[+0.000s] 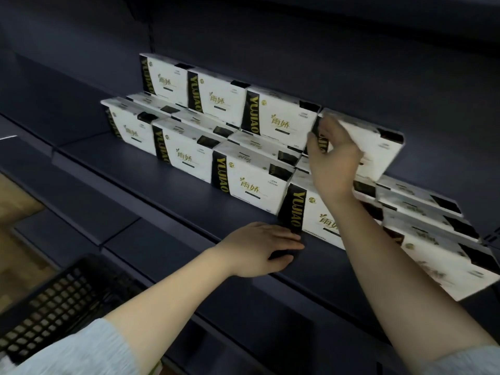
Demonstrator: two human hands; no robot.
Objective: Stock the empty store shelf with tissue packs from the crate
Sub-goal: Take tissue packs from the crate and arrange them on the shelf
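White tissue packs with black-and-gold bands fill the dark shelf (140, 169) in two tiers. My right hand (334, 161) is shut on the left end of an upper-tier tissue pack (378, 150), the rightmost one there, which sits on the lower packs beside another upper pack (278, 115). My left hand (259, 249) rests flat on the shelf's front edge, fingers touching the black band of a front-row pack (311, 212); it holds nothing. The black crate (62, 301) is at the lower left, its inside mostly out of view.
The left part of the shelf board is bare. A lower shelf (81, 207) runs beneath it. Wooden floor (16, 201) shows at the far left. More packs (438, 239) crowd the shelf to the right.
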